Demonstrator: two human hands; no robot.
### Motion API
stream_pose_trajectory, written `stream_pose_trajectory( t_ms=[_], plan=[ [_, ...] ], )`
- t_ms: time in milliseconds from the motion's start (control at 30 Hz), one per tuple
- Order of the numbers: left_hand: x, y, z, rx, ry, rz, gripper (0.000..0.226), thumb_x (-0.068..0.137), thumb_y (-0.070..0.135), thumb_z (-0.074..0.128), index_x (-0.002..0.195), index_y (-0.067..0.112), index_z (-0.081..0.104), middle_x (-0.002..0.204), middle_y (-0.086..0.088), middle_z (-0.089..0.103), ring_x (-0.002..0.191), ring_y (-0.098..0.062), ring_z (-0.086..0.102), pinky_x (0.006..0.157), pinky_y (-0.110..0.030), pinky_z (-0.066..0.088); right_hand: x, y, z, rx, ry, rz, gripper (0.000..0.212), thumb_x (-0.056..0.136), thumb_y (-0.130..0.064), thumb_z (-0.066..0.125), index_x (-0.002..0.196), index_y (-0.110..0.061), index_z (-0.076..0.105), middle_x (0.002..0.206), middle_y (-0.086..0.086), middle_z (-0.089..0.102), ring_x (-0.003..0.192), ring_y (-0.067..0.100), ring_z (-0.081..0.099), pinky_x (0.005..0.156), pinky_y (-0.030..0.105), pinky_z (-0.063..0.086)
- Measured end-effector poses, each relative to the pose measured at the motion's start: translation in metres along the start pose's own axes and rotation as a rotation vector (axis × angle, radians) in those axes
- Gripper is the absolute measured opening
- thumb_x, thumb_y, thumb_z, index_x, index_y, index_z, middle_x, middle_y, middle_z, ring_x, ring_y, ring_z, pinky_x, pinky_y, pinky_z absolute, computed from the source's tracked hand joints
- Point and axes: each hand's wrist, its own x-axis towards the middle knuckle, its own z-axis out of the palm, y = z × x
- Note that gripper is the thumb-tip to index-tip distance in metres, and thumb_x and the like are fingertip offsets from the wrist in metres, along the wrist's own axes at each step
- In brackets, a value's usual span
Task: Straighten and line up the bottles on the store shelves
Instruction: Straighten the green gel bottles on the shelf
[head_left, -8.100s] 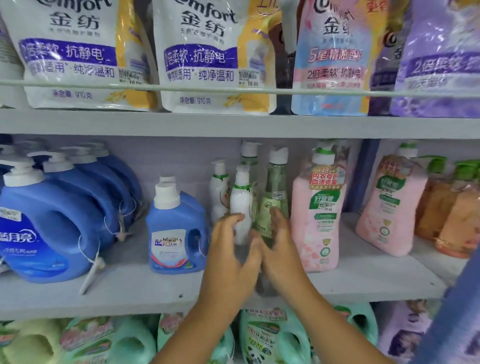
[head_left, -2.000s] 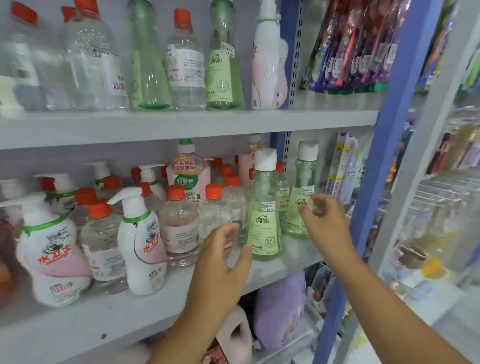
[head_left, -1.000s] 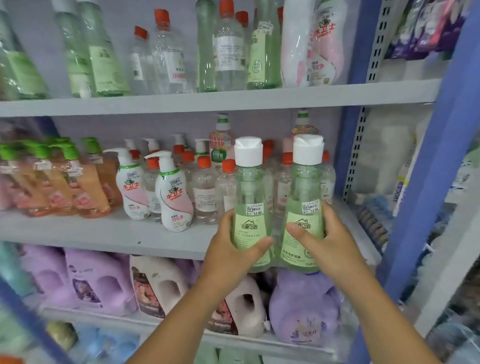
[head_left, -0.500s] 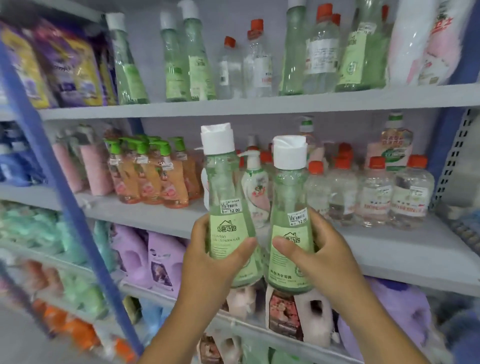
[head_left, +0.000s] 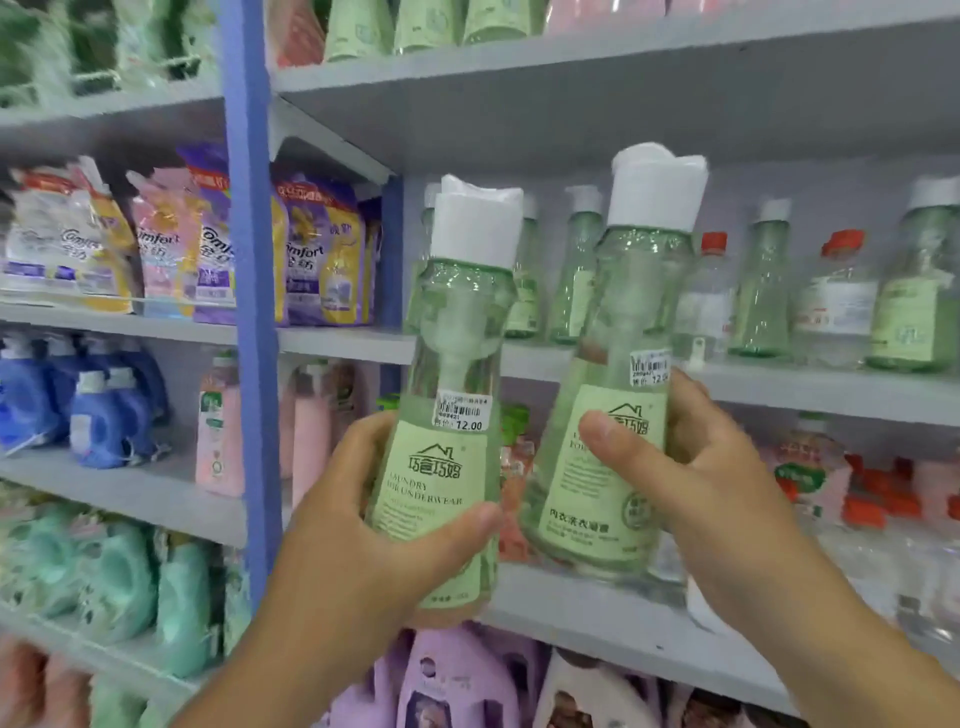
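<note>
I hold two tall clear-green laundry bottles with white caps in the air before the shelves. My left hand (head_left: 384, 525) grips the left bottle (head_left: 452, 395) round its lower body, the thumb across the green label. My right hand (head_left: 691, 478) grips the right bottle (head_left: 623, 374), which leans slightly right, the thumb lying over its label. Both carry a 12.00 price sticker. Behind them, a row of like green bottles (head_left: 763, 296) stands on the upper shelf (head_left: 810, 384).
A blue upright post (head_left: 249, 312) divides the shelving. Left of it are softener pouches (head_left: 171, 249), blue jugs (head_left: 98, 415) and teal jugs (head_left: 104, 582). Red-capped clear bottles (head_left: 878, 499) fill the middle shelf at right. Purple jugs (head_left: 457, 680) sit on the lowest shelf.
Both bottles have come up and closer to my face, still held. My view has swung left and upward, so the blue post and softener pouches now show at the left.
</note>
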Motion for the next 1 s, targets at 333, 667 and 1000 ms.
stream_pose_trajectory(
  t_ms=[333,667,1000],
  plan=[
    [0.115,0.013,-0.047,0.046,0.032,0.145,0.05,0.068,0.052,0.084,0.11,0.043,0.059,0.096,0.03,0.073,0.082,0.007,0.071,0.067,-0.02,0.056,0.13,-0.04,0.029,-0.189,0.105,-0.106,0.037,0.084,-0.044,0.078,0.117,-0.034,0.064,0.107,-0.013,0.077,0.097,0.009,0.075,0.091,0.045,0.059],
    [0.197,0.014,0.024,0.122,0.038,0.175,0.061,0.071,0.057,0.084,0.12,0.038,0.053,0.099,0.021,0.071,0.084,0.009,0.067,0.075,-0.025,0.059,0.213,-0.012,-0.028,-0.302,0.148,0.03,0.056,0.068,-0.048,0.09,0.11,-0.026,0.061,0.102,-0.006,0.077,0.09,0.015,0.076,0.088,0.046,0.061],
    [0.264,-0.003,0.09,0.268,-0.12,0.075,0.069,0.076,0.063,0.078,0.128,0.027,0.05,0.107,0.017,0.067,0.089,0.002,0.063,0.064,-0.018,0.046,0.246,0.027,-0.092,-0.415,0.108,0.134,0.049,0.079,-0.043,0.084,0.114,-0.033,0.052,0.101,-0.013,0.07,0.092,0.013,0.071,0.078,0.034,0.058]
  ],
)
